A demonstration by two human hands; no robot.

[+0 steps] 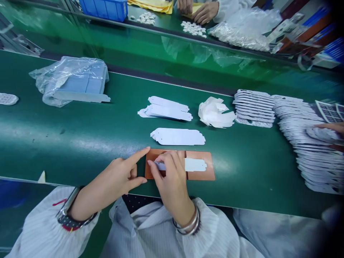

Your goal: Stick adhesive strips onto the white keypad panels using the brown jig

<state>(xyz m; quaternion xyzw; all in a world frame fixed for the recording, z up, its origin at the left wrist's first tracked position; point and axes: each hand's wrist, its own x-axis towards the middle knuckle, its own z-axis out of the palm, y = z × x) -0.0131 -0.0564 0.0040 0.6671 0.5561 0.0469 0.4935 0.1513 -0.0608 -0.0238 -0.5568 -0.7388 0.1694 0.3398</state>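
A reddish-brown flat board [201, 175] lies near the front edge of the green table. My left hand [122, 175] rests at its left side, index finger and thumb stretched apart, with the index tip on the upper left corner. On the board is a thin white die-cut strip [195, 165]. My right hand [173, 175] bends over it, thumb and fingers closed at the strip's left end, hiding its middle. Just beyond the board lies a stack of similar white strips [178, 137], with another looser pile of strips [166, 109] behind that.
Crumpled whitish film pieces [216, 113] sit right of the strips. Long rows of white plates [254, 107] fill the right side, where another person's hand [331, 127] reaches in. A plastic-bagged blue stack [86, 79] lies left. Across the divider, a co-worker's hands [201, 12] handle something yellow.
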